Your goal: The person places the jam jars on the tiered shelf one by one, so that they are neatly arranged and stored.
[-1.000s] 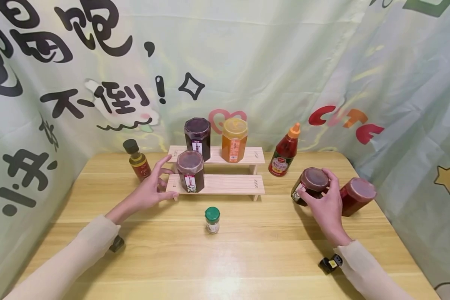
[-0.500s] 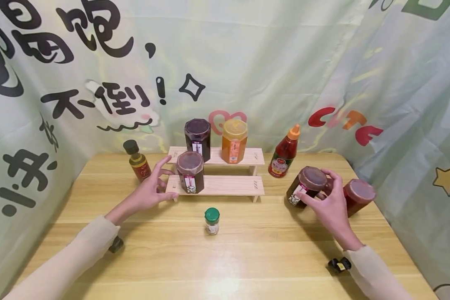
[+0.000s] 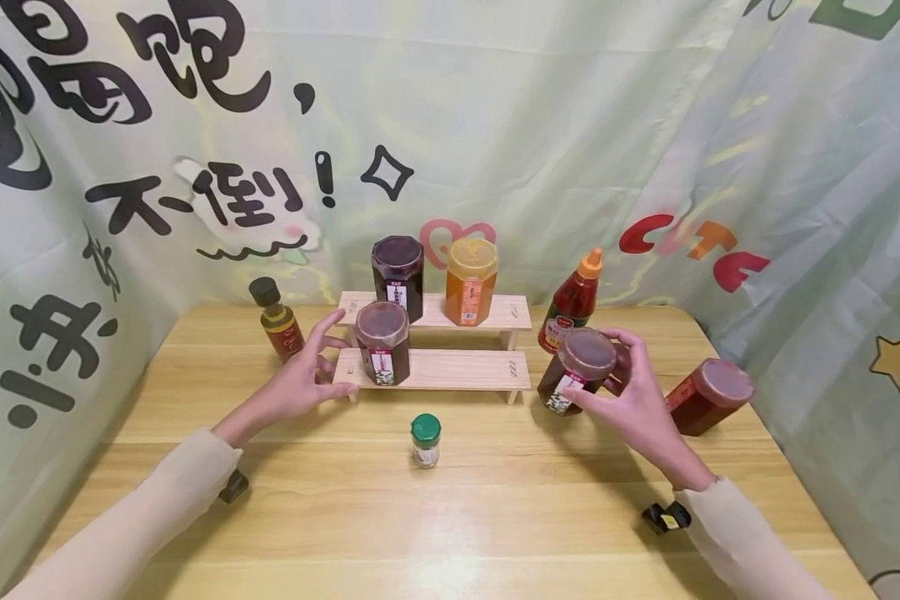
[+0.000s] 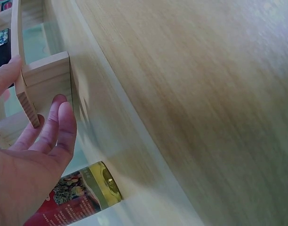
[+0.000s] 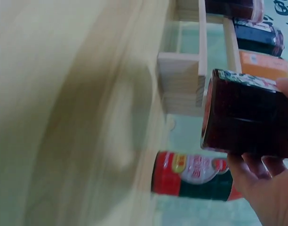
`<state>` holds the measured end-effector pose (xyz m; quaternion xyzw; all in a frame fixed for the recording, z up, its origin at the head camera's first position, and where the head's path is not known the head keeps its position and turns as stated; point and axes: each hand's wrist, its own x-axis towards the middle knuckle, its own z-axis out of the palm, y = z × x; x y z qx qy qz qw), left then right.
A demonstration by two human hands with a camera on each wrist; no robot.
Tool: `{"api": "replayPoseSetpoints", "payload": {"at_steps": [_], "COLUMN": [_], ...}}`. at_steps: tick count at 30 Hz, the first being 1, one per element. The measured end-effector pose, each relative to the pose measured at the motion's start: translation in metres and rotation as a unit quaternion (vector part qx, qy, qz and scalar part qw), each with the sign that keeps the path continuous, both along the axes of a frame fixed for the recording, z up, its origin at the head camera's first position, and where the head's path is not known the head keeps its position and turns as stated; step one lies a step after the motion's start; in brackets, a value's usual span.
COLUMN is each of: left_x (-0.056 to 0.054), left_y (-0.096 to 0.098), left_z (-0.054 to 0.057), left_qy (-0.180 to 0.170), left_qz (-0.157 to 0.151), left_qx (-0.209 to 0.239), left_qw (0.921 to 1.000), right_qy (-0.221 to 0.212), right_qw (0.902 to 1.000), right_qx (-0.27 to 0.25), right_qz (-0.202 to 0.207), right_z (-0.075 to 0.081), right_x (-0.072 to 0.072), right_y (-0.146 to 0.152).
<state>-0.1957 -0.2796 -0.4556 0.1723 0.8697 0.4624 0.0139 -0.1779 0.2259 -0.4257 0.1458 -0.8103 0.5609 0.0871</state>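
My right hand [image 3: 637,408] holds a dark jam jar [image 3: 576,375] by its sides, right of the two-tier wooden rack [image 3: 465,369]. The right wrist view shows that jar [image 5: 247,113] raised off the table, its base toward the rack. My left hand [image 3: 300,379] grips the rack's left end. In the left wrist view its thumb lies on the board [image 4: 19,70] and its fingertips touch the leg below. Another dark jar [image 3: 384,342] stands on the lower tier's left. On the upper tier stand a dark purple jar [image 3: 398,279] and an orange jar [image 3: 471,283].
A sauce bottle with an orange cap [image 3: 572,304] stands behind the held jar. A red jar [image 3: 708,398] is at the right. A black-capped bottle [image 3: 277,321] stands behind my left hand. A small green-lidded shaker [image 3: 425,442] sits in front of the rack.
My right hand has carried the dark jam jar leftward, away from the red jar and toward the rack. My left hand has stayed at the rack's left end.
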Motion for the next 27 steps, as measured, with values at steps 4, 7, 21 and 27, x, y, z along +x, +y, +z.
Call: {"api": "replayPoseSetpoints", "payload": {"at_steps": [4, 7, 21, 27], "left_x": [0.0, -0.001, -0.002, -0.001], "left_y": [0.0, 0.0, 0.002, 0.001], "left_z": [0.0, -0.001, 0.001, 0.001], "left_qy": [0.001, 0.002, 0.01, 0.013], "left_qz": [0.001, 0.001, 0.001, -0.001], "left_qx": [-0.002, -0.004, -0.011, -0.009], "left_qw": [1.0, 1.0, 0.9999, 0.9999], "right_qy": [-0.004, -0.005, -0.027, -0.03], "right_qw": [0.9985, 0.9966, 0.9876, 0.9835], "right_qx": [-0.023, -0.034, -0.055, -0.06], "right_qz": [0.049, 0.075, 0.145, 0.168], "right_z": [0.003, 0.005, 0.008, 0.005], "right_x": [-0.006, -0.011, -0.03, -0.034], "right_y": [-0.014, -0.027, -0.09, -0.111]}}
